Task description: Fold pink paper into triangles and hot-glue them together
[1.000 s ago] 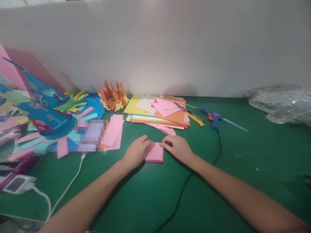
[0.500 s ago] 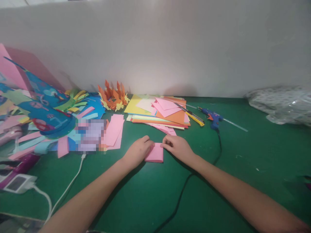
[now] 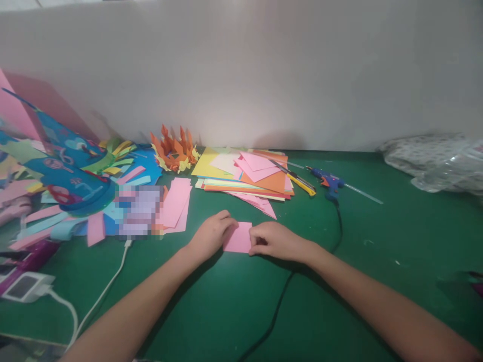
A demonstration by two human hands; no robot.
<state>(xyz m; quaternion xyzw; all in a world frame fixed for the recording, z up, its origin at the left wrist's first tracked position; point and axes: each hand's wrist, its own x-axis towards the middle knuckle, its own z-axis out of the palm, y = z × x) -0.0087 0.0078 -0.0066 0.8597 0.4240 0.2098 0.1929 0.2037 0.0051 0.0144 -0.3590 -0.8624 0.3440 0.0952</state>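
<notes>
A small folded pink paper (image 3: 237, 237) lies flat on the green table (image 3: 377, 281) in front of me. My left hand (image 3: 210, 234) rests on its left edge with fingers curled, pressing it down. My right hand (image 3: 273, 240) sits at its right edge, fingers closed in a pinch on the paper's near right corner.
A stack of coloured paper sheets (image 3: 249, 176) lies behind, with a yellow utility knife (image 3: 300, 182) and a blue glue gun (image 3: 328, 183) whose black cord (image 3: 283, 296) runs toward me. Pink strips (image 3: 175, 203), orange paper flames (image 3: 173, 148), blue craft pieces (image 3: 75, 171) and a white charger (image 3: 24, 286) are on the left. A plastic bag (image 3: 437, 161) lies far right.
My right hand has slid from the paper's far right corner down toward its near right edge. The left hand has stayed in place.
</notes>
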